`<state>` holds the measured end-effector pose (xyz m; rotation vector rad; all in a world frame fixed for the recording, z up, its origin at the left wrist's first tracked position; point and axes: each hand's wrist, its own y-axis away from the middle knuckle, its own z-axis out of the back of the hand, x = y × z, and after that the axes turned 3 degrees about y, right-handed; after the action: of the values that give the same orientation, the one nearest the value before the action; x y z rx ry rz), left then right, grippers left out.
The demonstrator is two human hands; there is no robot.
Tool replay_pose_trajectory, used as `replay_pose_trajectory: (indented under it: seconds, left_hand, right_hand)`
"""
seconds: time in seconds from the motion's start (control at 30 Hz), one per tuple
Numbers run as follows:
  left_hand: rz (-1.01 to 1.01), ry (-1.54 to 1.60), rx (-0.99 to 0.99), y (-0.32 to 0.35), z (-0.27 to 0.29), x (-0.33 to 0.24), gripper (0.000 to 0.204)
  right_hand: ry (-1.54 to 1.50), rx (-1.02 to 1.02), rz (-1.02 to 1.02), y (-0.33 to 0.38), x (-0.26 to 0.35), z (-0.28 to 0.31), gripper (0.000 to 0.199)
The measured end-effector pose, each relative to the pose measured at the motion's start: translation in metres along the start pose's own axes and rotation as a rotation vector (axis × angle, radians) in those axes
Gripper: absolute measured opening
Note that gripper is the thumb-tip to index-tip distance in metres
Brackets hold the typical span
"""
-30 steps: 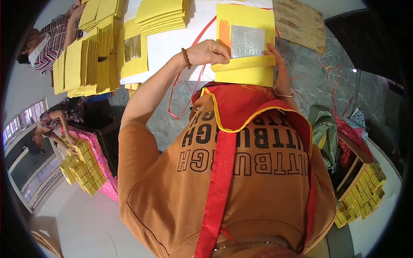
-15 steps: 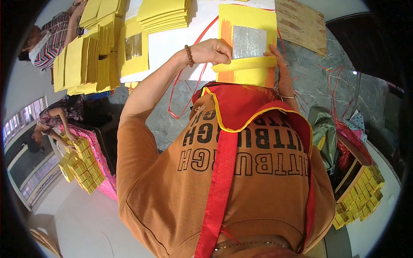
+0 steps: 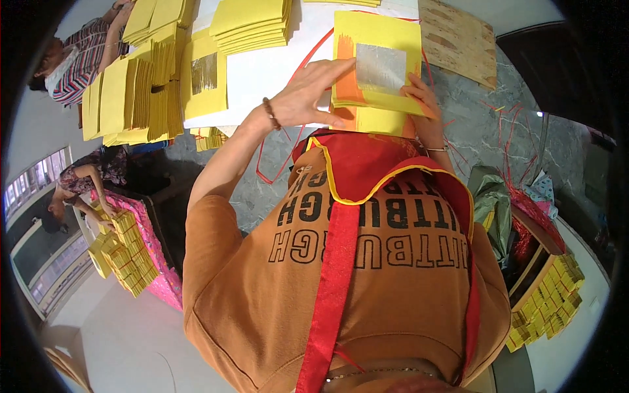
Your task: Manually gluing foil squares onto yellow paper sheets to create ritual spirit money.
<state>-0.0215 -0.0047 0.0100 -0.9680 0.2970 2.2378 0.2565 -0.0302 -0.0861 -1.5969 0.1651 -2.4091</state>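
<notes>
In front of me at the table's edge lies a yellow paper sheet (image 3: 377,25) with orange bands and a silver foil square (image 3: 381,65). Its near part is folded up into a strip (image 3: 383,100) below the foil. My left hand (image 3: 304,98) is open at the sheet's left side, thumb apart from the fingers, fingertips by the foil's left edge. With bent fingers, my right hand (image 3: 427,111) grips the sheet's right edge at the strip's end. Part of that grip is hidden.
Stacks of folded yellow paper (image 3: 252,26) stand on the white table (image 3: 262,78), with more stacks (image 3: 124,95) at left. A red string (image 3: 320,44) runs across the table. A co-worker (image 3: 85,56) is at far left; another (image 3: 92,177) handles yellow bundles (image 3: 131,252). A plywood board (image 3: 458,39) lies at right.
My left hand has let go of the folded strip's left end, opened and spread its fingers. My right fingers have bent in over the strip's right end.
</notes>
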Motion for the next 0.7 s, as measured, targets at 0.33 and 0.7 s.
replay_pose_trajectory:
  seconds: [0.33,0.7]
  left_hand:
    - [-0.139,-0.560,-0.148,-0.002,-0.025,0.017,0.051]
    - [0.000,-0.106,-0.108,0.018,-0.024,0.003,0.023]
  right_hand:
    - [0.250,0.033,0.173,-0.010,0.013,0.015,0.029]
    - [0.154,0.303,0.021,0.005,0.040,0.023,0.023]
